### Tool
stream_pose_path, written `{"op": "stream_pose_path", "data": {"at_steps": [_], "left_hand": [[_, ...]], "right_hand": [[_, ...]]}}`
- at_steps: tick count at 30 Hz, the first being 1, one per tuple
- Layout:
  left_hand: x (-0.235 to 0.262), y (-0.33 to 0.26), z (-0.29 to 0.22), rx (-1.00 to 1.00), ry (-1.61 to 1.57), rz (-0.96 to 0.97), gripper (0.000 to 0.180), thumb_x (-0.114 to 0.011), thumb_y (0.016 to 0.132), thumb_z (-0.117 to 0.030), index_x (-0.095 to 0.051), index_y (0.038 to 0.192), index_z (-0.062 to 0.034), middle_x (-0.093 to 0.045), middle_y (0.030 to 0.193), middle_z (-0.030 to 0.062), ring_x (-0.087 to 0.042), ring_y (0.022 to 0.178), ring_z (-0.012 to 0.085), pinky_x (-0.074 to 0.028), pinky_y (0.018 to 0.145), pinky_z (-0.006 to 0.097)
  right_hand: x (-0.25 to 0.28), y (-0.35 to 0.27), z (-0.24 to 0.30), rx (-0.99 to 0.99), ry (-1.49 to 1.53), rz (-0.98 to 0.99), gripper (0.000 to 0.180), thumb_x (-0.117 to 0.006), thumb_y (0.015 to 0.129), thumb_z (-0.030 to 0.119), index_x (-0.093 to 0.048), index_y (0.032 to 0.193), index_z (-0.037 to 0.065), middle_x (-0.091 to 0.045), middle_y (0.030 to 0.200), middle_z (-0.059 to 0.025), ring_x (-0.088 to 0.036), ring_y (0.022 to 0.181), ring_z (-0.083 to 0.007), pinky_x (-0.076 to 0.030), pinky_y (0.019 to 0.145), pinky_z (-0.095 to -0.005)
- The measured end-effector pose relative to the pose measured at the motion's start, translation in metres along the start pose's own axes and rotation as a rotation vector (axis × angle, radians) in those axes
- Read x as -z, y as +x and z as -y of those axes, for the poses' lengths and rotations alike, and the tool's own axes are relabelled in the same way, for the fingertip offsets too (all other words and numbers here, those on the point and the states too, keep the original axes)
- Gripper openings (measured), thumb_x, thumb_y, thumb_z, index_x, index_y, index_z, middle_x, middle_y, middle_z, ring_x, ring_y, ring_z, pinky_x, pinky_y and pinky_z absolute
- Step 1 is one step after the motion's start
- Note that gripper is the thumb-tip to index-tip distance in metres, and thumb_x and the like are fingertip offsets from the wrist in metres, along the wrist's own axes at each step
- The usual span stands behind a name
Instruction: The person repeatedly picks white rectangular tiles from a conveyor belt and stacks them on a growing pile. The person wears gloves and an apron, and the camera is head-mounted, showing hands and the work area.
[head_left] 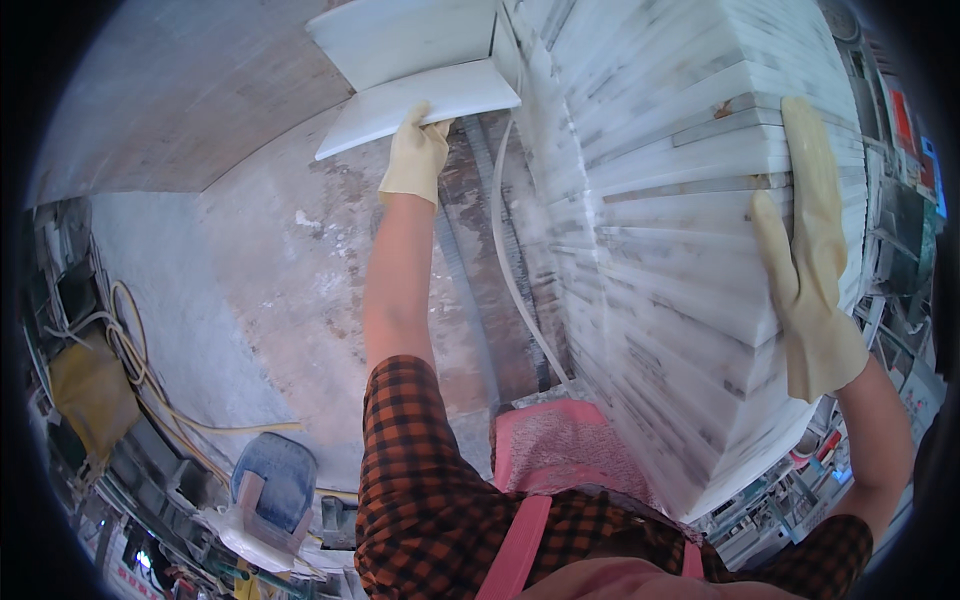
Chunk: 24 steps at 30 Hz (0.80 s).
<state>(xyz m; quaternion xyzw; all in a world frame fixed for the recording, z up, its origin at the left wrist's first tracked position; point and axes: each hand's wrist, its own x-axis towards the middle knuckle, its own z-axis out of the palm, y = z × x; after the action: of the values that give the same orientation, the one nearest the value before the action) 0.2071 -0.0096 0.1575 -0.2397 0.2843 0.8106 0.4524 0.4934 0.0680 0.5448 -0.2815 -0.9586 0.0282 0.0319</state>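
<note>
My left hand point(418, 155), in a cream rubber glove, reaches far out and grips the near edge of a white slab point(430, 92). The thumb lies on top of the slab and the fingers curl beneath it. Behind it, a second white slab point(410, 40) leans up at an angle. On the right stands a tall stack of white slabs point(660, 230) with grey streaks and uneven edges. My right hand point(815, 260), gloved alike, lies flat along the stack's right side. Its fingers are stretched out and the thumb is apart.
A worn, stained surface point(320, 250) spreads out at left and centre, crossed by a dark rail-like strip point(470, 250) and a pale hose point(508, 240). At the lower left are coiled yellow hoses point(130, 330), a yellow cloth-like piece point(92, 385) and a blue-grey seat-shaped object point(275, 480).
</note>
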Motion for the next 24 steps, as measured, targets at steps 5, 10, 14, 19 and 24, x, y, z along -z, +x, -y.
{"op": "stream_pose_path", "data": {"at_steps": [5, 10, 14, 19, 24], "left_hand": [[-0.007, 0.02, 0.008, 0.026, -0.041, 0.01, 0.03, -0.055, 0.093, 0.0, -0.047, 0.121, 0.0059, -0.055, 0.127, 0.0198, -0.057, 0.118, 0.0351, -0.051, 0.103, 0.047], [-0.009, 0.037, 0.017, -0.173, 0.745, 0.183, 0.034, -0.054, 0.095, -0.005, -0.046, 0.125, 0.009, -0.053, 0.13, 0.0209, -0.054, 0.122, 0.0357, -0.05, 0.104, 0.042], [-0.021, 0.046, 0.017, 0.019, 0.115, 0.052, 0.039, -0.055, 0.096, -0.009, -0.045, 0.125, 0.0136, -0.049, 0.133, 0.0248, -0.053, 0.123, 0.037, -0.049, 0.106, 0.043], [-0.038, 0.04, 0.015, -0.007, 0.159, 0.034, 0.037, -0.053, 0.095, -0.007, -0.044, 0.125, 0.0147, -0.051, 0.13, 0.025, -0.053, 0.122, 0.0391, -0.05, 0.105, 0.043], [-0.052, 0.042, 0.007, -0.027, 0.173, 0.111, 0.041, -0.053, 0.096, -0.01, -0.043, 0.126, 0.0153, -0.052, 0.13, 0.0252, -0.055, 0.12, 0.0397, -0.05, 0.105, 0.042]], "right_hand": [[0.004, 0.0, -0.002, -0.007, -0.006, 0.037, 0.06, -0.056, 0.096, 0.024, -0.037, 0.147, -0.002, -0.038, 0.149, -0.026, -0.033, 0.14, -0.0399, -0.024, 0.116, -0.0431], [0.005, 0.0, -0.003, -0.009, 0.015, 0.05, 0.062, -0.057, 0.095, 0.023, -0.036, 0.147, -0.002, -0.037, 0.149, -0.0262, -0.032, 0.14, -0.0411, -0.023, 0.116, -0.044], [0.008, 0.001, 0.0, -0.019, 0.039, 0.05, 0.063, -0.057, 0.095, 0.023, -0.034, 0.148, -0.002, -0.036, 0.15, -0.0265, -0.032, 0.141, -0.0419, -0.023, 0.116, -0.0451], [0.01, 0.001, 0.002, -0.045, 0.011, 0.093, 0.065, -0.057, 0.095, 0.022, -0.033, 0.149, -0.003, -0.035, 0.15, -0.0271, -0.031, 0.14, -0.0426, -0.023, 0.116, -0.0461], [0.012, 0.003, 0.004, -0.058, 0.027, 0.107, 0.066, -0.058, 0.094, 0.023, -0.032, 0.149, -0.003, -0.034, 0.15, -0.027, -0.03, 0.141, -0.0433, -0.021, 0.117, -0.0465]]}}
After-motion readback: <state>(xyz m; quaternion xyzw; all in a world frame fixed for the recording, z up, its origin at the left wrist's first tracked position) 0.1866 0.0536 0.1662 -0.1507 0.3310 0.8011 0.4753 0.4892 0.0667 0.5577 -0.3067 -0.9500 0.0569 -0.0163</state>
